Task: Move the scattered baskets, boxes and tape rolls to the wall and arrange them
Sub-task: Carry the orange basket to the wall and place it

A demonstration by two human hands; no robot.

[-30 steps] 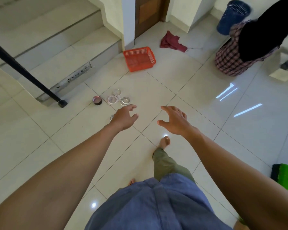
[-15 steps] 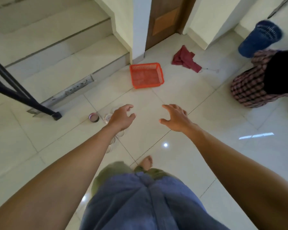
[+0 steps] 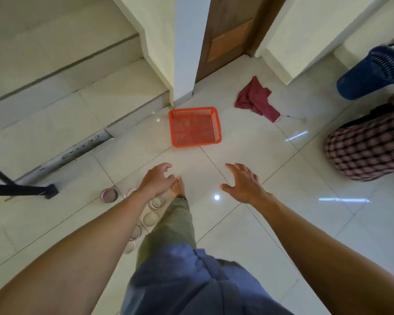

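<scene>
Both hands are held out over the floor (image 3: 271, 235), palms down, and hold nothing; the left hand (image 3: 156, 181) has its fingers loosely curled with the thumb apart; the right hand (image 3: 242, 186) is spread, fingers straight and fanned.

The orange basket (image 3: 195, 128) lies on the floor ahead of the hands, roughly between them and a little nearer the left one, well apart from the fingertips; it sits upright with nothing in it, its far edge near the foot of a white wall corner (image 3: 183, 53).

Clear tape rolls (image 3: 150, 219) lie in a loose line under and behind the left wrist, partly hidden by the forearm; a dark roll (image 3: 109, 195) lies apart from them, left of that wrist; a black stand foot (image 3: 50, 189) is further left.

A bare foot (image 3: 176, 186) stands just beside the left fingertips.

A red cloth (image 3: 256, 98) lies crumpled ahead of the right hand, right of the orange basket; a blue basket (image 3: 373, 73) lies tipped far ahead and right; a person in checked cloth (image 3: 369, 146) sits right of the right hand.

Steps (image 3: 55, 87) rise ahead and left of the left hand; a door (image 3: 228, 35) stands beyond the orange basket.
</scene>
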